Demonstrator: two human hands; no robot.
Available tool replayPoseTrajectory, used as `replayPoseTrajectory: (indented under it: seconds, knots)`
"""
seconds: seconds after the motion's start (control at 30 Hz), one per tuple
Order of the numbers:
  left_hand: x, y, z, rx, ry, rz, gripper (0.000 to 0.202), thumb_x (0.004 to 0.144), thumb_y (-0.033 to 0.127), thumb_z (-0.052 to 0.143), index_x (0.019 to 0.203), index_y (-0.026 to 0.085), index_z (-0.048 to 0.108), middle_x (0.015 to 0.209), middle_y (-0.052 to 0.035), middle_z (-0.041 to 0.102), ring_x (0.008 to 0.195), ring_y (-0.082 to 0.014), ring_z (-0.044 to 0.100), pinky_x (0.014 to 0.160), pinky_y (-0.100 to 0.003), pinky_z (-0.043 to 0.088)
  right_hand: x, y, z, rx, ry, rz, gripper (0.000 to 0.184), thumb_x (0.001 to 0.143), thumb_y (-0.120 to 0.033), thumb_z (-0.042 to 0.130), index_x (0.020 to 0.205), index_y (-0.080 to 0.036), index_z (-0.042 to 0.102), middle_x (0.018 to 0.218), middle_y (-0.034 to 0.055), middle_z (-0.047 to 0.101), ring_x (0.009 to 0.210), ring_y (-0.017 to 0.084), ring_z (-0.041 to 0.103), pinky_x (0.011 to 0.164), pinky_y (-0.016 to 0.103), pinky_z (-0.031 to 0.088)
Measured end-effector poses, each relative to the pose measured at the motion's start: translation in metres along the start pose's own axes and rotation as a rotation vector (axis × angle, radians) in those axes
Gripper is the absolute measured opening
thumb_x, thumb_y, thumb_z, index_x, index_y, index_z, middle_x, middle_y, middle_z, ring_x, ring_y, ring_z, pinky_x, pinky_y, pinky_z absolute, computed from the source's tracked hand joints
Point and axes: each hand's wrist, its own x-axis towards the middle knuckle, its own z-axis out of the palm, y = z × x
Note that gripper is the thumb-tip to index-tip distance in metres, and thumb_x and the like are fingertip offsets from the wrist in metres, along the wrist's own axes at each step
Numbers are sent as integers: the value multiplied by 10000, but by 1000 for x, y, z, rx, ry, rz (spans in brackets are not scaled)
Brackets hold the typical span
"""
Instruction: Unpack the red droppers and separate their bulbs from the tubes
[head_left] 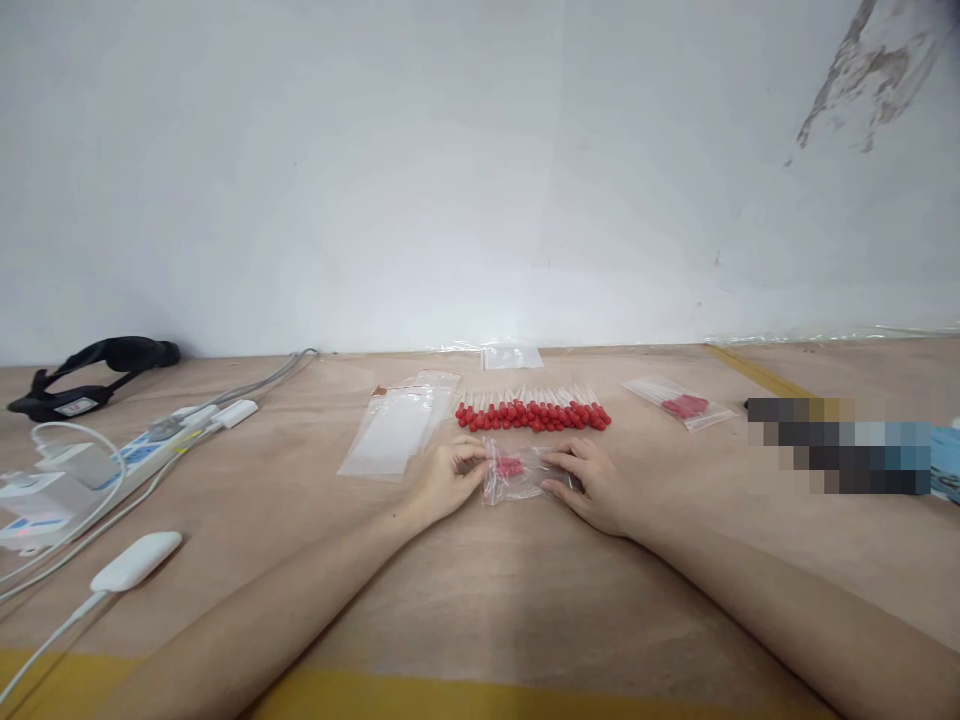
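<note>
A small clear plastic bag (pixel 517 472) with red-tipped pieces inside lies on the wooden table (pixel 465 580) between my hands. My left hand (pixel 442 478) pinches its left edge with closed fingers. My right hand (pixel 589 482) holds its right side, fingers curled on the plastic. Just beyond the bag, a row of several red-tipped white sticks (pixel 534 410) lies side by side. A stack of empty clear bags (pixel 397 428) rests to the left of the row. A filled bag with red pieces (pixel 681 404) lies to the right.
A power strip with plugs and white cables (pixel 112 460) sits at the left, with a white adapter (pixel 136 562) nearer me. A black strap (pixel 94 370) lies by the white wall. One more clear bag (pixel 511 356) is at the table's back edge. A blue object (pixel 946 462) is at the far right.
</note>
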Motion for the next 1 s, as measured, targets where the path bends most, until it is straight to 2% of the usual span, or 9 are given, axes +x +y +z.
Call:
replayPoseTrajectory:
  seconds: [0.13, 0.27, 0.43, 0.53, 0.63, 0.8, 0.9, 1.0]
  knots:
    - [2, 10, -1, 23, -110, -59, 194, 805, 280, 515, 951, 246, 639, 908, -6, 620, 784, -135, 572, 645, -224, 443, 0, 1, -1, 44, -25, -19, 333, 797, -360, 504, 1073, -182, 555, 985, 93, 539, 905, 197, 501, 804, 364, 432]
    - [2, 6, 1, 58, -197, 41, 239, 800, 344, 517, 975, 208, 603, 929, -32, 567, 801, -141, 544, 683, -238, 430, -1, 1, -2, 51, -36, -29, 339, 794, -350, 509, 1086, -183, 549, 993, 94, 542, 914, 199, 498, 808, 368, 427]
    - [-1, -2, 7, 111, -180, 49, 178, 796, 350, 503, 835, 179, 532, 744, -4, 513, 670, -132, 484, 608, -246, 402, -1, 0, -1, 41, -27, -38, 321, 816, -333, 478, 1089, -181, 551, 996, 97, 548, 923, 201, 502, 822, 377, 424]
    - [-3, -3, 8, 86, -158, 38, 157, 794, 337, 503, 833, 185, 505, 724, 6, 503, 651, -126, 477, 586, -242, 400, -1, -1, -1, 28, 6, -39, 284, 840, -297, 432, 1067, -192, 565, 998, 97, 551, 930, 201, 506, 821, 382, 429]
    - [-6, -2, 7, -15, -137, 2, 166, 788, 315, 518, 898, 191, 509, 759, 1, 540, 647, -120, 504, 580, -239, 423, -2, 0, 0, 6, 24, -23, 278, 837, -290, 430, 1060, -201, 570, 983, 92, 553, 912, 199, 515, 805, 379, 438]
    - [-4, -5, 4, -346, -97, -68, 236, 793, 309, 527, 988, 176, 516, 920, -54, 616, 806, -142, 588, 722, -275, 478, -3, 1, 0, -8, 13, 13, 291, 813, -311, 466, 1057, -189, 570, 973, 88, 546, 890, 196, 516, 803, 371, 435]
    - [2, -14, -7, -483, -33, -152, 269, 749, 346, 577, 932, 155, 528, 904, -69, 639, 825, -165, 614, 754, -310, 490, -3, 0, -1, -13, 2, 27, 283, 813, -315, 465, 1035, -184, 582, 965, 88, 546, 890, 194, 517, 805, 369, 432]
    - [14, -26, -38, -466, 61, -237, 325, 686, 386, 632, 885, 145, 545, 840, -61, 656, 760, -180, 635, 710, -328, 510, -3, 0, -1, -21, 3, 28, 272, 812, -317, 468, 1016, -184, 590, 953, 86, 549, 886, 193, 520, 803, 368, 434]
